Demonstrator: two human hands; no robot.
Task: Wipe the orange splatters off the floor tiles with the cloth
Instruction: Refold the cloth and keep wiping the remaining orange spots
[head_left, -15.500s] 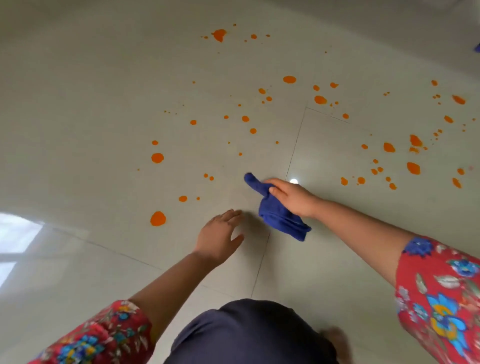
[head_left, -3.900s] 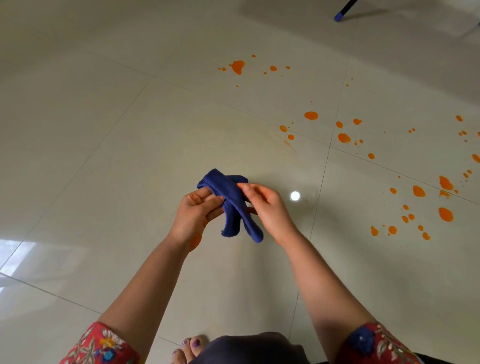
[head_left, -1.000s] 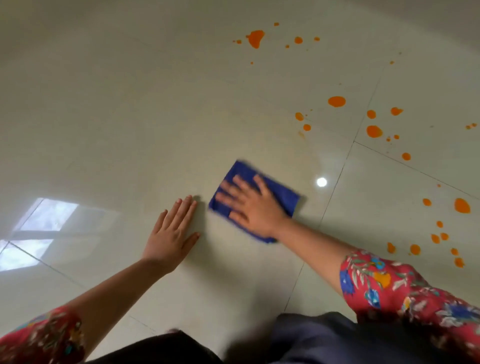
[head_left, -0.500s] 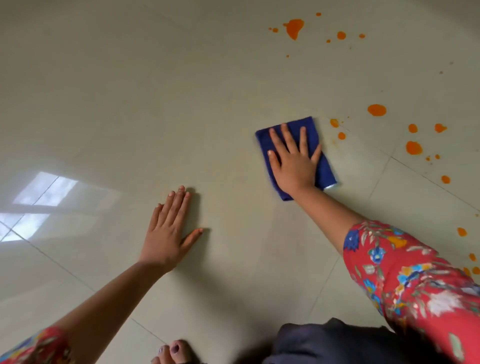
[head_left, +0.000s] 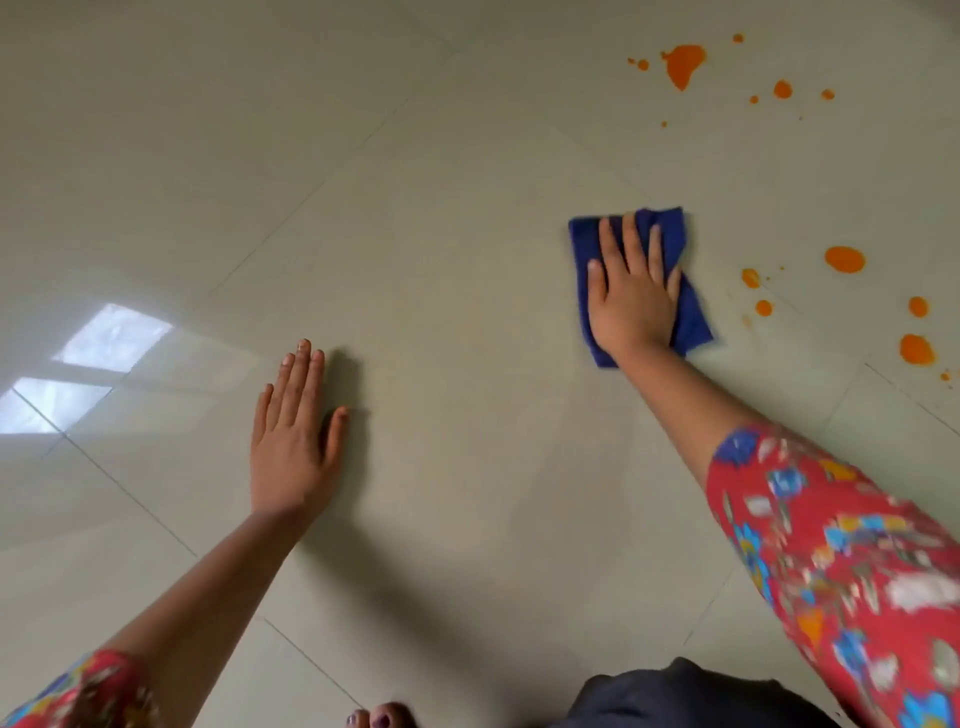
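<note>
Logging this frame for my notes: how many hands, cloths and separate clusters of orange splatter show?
Hands: 2, left hand and right hand
Blue cloth: 1
Orange splatter clusters: 2, far cluster and near cluster
Total: 5

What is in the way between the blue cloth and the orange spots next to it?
Nothing visible. Only bare floor tile lies between the folded blue cloth under the right hand and the nearest orange splatters.

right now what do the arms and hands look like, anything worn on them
Both hands, left and right, are bare: no gloves, rings or watch visible. Each arm has a short red sleeve with a blue, white and orange floral print, left sleeve and right sleeve; the forearms are uncovered.
</note>
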